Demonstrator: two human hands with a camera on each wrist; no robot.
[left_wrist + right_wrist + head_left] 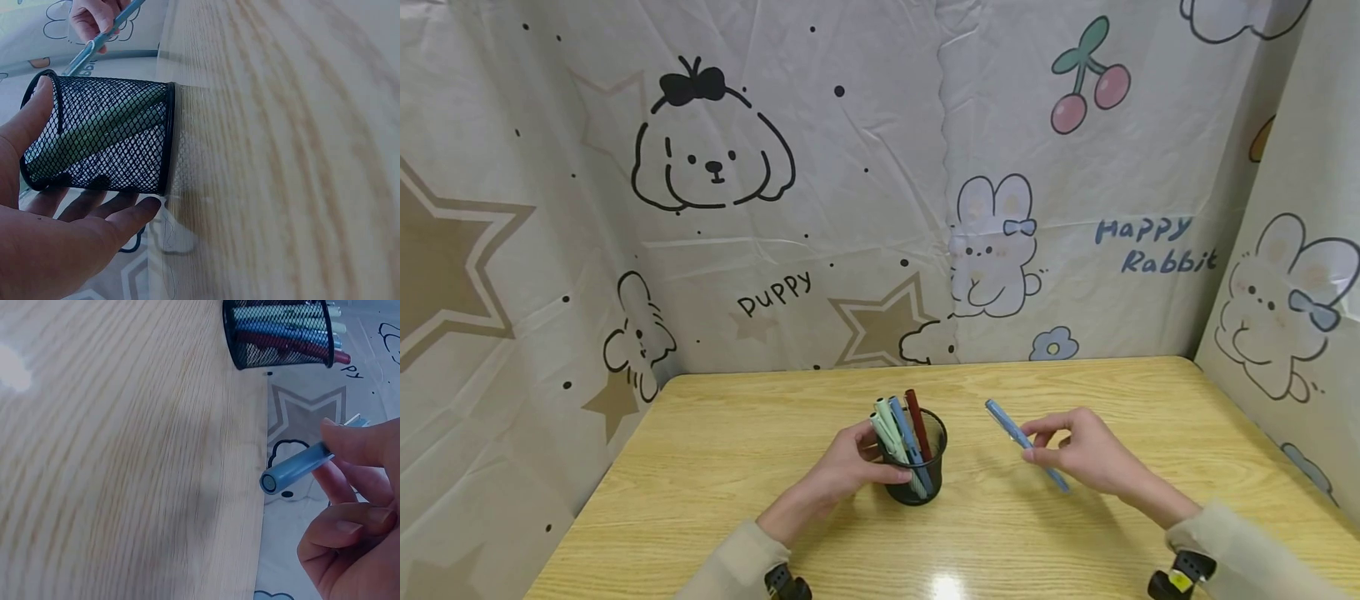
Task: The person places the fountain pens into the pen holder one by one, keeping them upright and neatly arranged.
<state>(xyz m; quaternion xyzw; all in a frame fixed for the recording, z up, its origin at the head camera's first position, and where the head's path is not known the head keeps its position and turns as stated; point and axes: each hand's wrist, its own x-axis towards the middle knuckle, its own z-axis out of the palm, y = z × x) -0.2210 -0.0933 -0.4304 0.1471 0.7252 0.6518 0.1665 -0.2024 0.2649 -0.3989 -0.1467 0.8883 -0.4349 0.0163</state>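
A black mesh pen holder (pixel 936 468) stands upright on the table. My left hand (pixel 848 463) grips it from the left, thumb across the near side and fingers round the back. In the left wrist view the thumb lies over the rim of the mesh cup (pixel 112 134). Inside lean light green pens (pixel 886 433), a blue pen (pixel 904 427) and a dark red pen (pixel 918 425). To the right, my right hand (pixel 1086 454) pinches another blue pen (pixel 1009 422) between thumb and fingers, tilted above the table. Its round end faces the camera in the right wrist view.
The light wooden table (pixel 737 433) reaches back to a hanging cloth (pixel 865 217) with cartoon prints. More of this cloth hangs along the left and right sides. Dark devices are strapped to both wrists.
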